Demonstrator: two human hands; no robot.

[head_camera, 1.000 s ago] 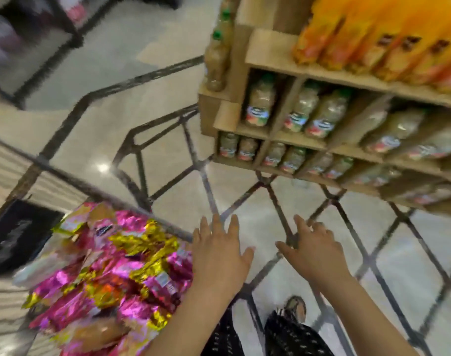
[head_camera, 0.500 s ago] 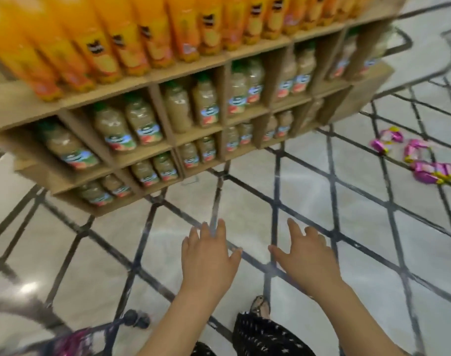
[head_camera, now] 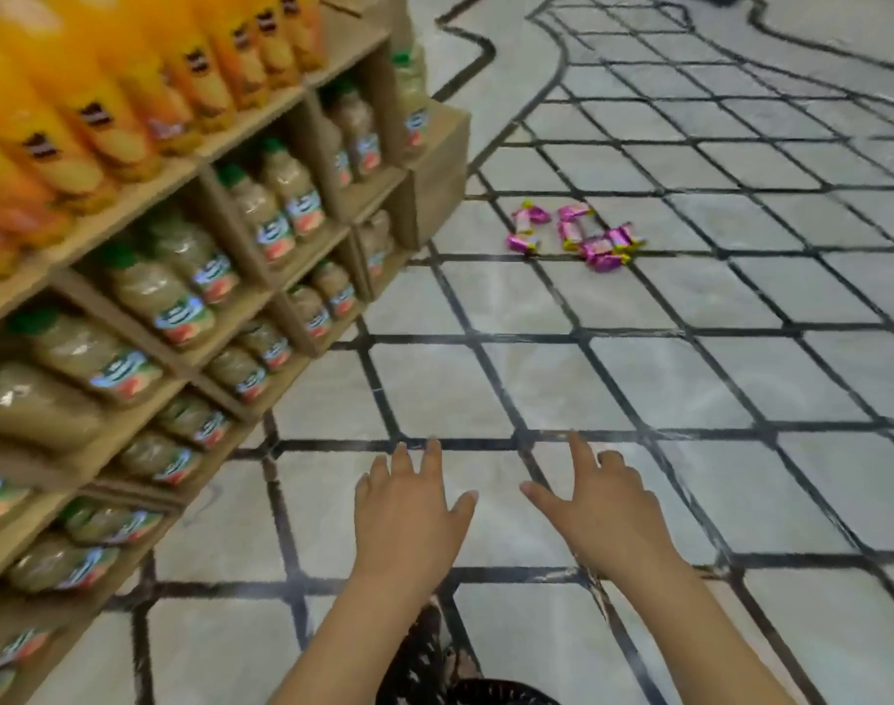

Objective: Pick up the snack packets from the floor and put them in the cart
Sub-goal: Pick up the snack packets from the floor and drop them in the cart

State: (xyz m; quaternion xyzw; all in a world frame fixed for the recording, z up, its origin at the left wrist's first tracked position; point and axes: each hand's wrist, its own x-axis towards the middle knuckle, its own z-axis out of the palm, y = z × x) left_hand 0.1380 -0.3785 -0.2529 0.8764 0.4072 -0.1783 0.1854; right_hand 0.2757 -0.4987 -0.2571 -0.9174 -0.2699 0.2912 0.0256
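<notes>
Two hands low centre of frame, palms down over the tiled floor [head_camera: 638, 379]: left hand [head_camera: 409, 516] and right hand [head_camera: 602, 506], fingers spread and relaxed, holding nothing. Pink snack packets [head_camera: 577, 236] lie scattered on the floor, upper centre-right, well apart from both hands. Wooden shelf [head_camera: 282, 277] of juice bottles [head_camera: 180, 302] fills the left side.

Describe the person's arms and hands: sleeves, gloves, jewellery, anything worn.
Both forearms are bare down to the frame edge; no sleeves show. The left hand and right hand wear no gloves, and no ring, watch or bracelet is visible, though blur limits fine detail. Between the arms, a dark garment with pale specks shows.
</notes>
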